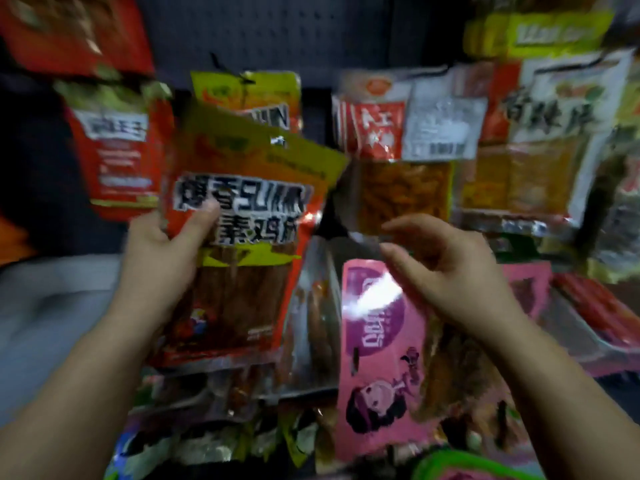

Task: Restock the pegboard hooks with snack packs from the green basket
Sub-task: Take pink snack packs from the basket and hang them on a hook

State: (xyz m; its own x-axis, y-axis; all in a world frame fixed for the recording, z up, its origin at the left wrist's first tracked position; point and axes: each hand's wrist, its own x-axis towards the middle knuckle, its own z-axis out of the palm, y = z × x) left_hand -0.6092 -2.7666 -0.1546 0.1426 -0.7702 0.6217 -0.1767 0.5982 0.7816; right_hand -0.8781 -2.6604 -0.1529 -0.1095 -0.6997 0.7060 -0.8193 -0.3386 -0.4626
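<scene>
Item: orange snack pack (239, 216), gripped in our left hand (162, 251), thumb pinching its front, raised toward the matching hung pack (246, 98). Right hand (446, 268) empty, fingers loosely spread. Green basket (460, 465) below.

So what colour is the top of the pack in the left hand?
Yellow-green, over orange, on the pack in the head view.

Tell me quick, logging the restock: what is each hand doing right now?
Left hand: holds the orange and yellow snack pack, thumb on its front.
Right hand: open, fingers loosely curled, holding nothing.
</scene>
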